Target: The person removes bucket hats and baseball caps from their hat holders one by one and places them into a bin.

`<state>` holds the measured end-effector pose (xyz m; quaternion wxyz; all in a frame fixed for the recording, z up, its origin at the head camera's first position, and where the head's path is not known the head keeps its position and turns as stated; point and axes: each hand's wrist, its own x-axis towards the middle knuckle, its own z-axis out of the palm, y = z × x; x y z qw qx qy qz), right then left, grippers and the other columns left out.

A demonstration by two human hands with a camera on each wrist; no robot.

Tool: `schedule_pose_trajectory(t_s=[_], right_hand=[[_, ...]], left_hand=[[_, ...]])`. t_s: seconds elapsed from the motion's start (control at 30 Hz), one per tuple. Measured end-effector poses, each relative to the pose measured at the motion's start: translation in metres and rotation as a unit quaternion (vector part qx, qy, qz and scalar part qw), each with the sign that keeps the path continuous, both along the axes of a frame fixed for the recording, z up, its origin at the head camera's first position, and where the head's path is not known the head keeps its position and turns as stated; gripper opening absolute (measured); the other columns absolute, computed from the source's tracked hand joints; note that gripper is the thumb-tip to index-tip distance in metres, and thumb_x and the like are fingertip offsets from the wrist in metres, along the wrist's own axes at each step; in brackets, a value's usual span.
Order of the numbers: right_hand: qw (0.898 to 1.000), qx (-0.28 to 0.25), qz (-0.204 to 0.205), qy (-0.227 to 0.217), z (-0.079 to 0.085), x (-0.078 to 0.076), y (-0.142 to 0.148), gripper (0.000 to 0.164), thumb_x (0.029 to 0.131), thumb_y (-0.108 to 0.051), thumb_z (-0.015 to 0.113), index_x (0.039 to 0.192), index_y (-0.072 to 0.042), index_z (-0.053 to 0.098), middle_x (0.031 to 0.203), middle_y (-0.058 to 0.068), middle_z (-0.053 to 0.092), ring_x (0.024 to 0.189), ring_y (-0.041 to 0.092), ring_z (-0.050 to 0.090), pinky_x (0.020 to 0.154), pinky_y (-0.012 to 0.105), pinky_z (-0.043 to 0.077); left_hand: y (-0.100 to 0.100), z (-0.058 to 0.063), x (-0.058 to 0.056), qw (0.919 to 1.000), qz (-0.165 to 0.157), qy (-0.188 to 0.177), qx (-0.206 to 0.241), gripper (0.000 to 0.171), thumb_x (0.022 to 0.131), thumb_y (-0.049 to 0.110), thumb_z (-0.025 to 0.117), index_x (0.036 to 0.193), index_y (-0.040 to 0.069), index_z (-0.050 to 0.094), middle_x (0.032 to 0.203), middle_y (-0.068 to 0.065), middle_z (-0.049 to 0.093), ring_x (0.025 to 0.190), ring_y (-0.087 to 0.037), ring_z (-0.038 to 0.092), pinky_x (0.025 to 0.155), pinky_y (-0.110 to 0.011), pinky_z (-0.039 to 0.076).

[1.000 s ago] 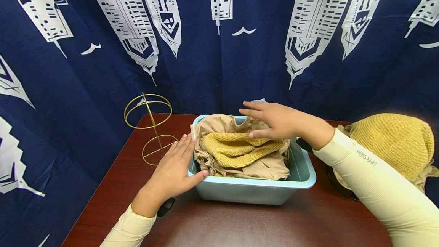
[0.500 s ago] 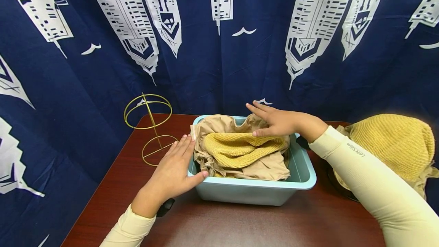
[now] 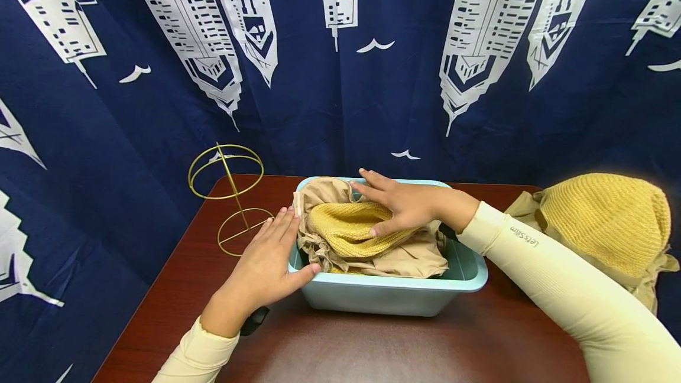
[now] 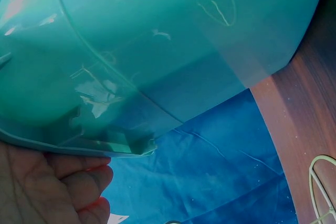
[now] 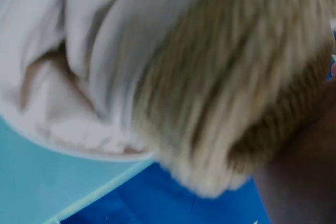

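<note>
A light blue plastic basin stands on the table, filled with crumpled beige cloth and a yellow knitted piece on top. My left hand lies against the basin's left rim, fingers straight and thumb over the front edge; the left wrist view shows its fingers just under the rim. Over the basin, my right hand spreads its fingers across the yellow knit, thumb tip right at it. In the right wrist view the ribbed knit appears large and blurred beside beige cloth.
Left of the basin stands a gold wire stand with rings at top and bottom. A yellow knitted hat with beige cloth sits at the right, beyond my right sleeve. Behind the reddish-brown table hangs a navy curtain with white buildings.
My right hand has moved left and down onto the yellow knit, its fingers spreading wider. My left hand keeps its place at the rim. The head view has shifted slightly.
</note>
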<state>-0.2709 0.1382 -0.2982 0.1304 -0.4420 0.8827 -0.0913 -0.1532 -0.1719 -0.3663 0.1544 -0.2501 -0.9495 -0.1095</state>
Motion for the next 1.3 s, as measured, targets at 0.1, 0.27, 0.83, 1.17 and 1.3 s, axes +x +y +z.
schedule_pose_trajectory(t_s=[0.1,0.27,0.83,1.17,1.3], right_hand=[[1.0,0.014,0.015,0.015,-0.007,-0.001,-0.008,0.104,0.086,-0.072,0.056,0.161,-0.02,0.005,0.164,0.012,-0.014,0.15,0.034,-0.009,0.118,0.054,0.012],[0.999,0.021,0.026,0.029,-0.015,-0.005,-0.016,0.102,0.089,-0.071,0.053,0.161,-0.019,0.002,0.163,0.01,-0.019,0.149,0.031,-0.012,0.119,0.052,0.008],[0.992,0.068,0.065,0.088,-0.029,-0.005,-0.047,0.107,0.082,-0.081,0.049,0.161,-0.023,0.005,0.164,0.012,-0.016,0.149,0.025,-0.013,0.12,0.046,0.009],[0.981,0.108,0.117,0.113,-0.044,-0.005,-0.063,0.104,0.086,-0.079,0.046,0.161,-0.018,0.008,0.165,0.013,-0.006,0.15,0.031,-0.001,0.12,0.045,0.013],[0.979,0.127,0.108,0.115,-0.051,-0.006,-0.066,0.1,0.088,-0.078,0.042,0.161,-0.019,0.008,0.165,0.01,-0.007,0.15,0.032,-0.001,0.12,0.045,0.012]], left_hand=[[0.0,-0.001,0.0,1.0,0.0,0.0,0.003,0.095,0.088,0.065,0.057,0.147,-0.008,0.04,0.154,-0.022,0.036,0.148,-0.031,0.023,0.118,-0.048,0.02],[-0.001,-0.001,0.0,1.0,0.004,-0.001,-0.003,0.096,0.088,0.066,0.055,0.147,-0.007,0.039,0.155,-0.022,0.034,0.148,-0.031,0.022,0.119,-0.047,0.019],[-0.004,-0.001,-0.005,0.9999,-0.011,0.0,-0.004,0.093,0.088,0.063,0.056,0.147,-0.008,0.04,0.154,-0.022,0.036,0.147,-0.032,0.024,0.118,-0.047,0.021],[-0.003,-0.002,-0.005,0.9999,-0.011,-0.001,0.001,0.091,0.087,0.059,0.06,0.146,-0.007,0.041,0.154,-0.021,0.037,0.147,-0.033,0.024,0.117,-0.049,0.023],[-0.003,-0.002,-0.003,1.0,-0.006,0.001,0.002,0.091,0.087,0.059,0.06,0.147,-0.006,0.041,0.154,-0.021,0.037,0.147,-0.032,0.025,0.117,-0.049,0.023]])
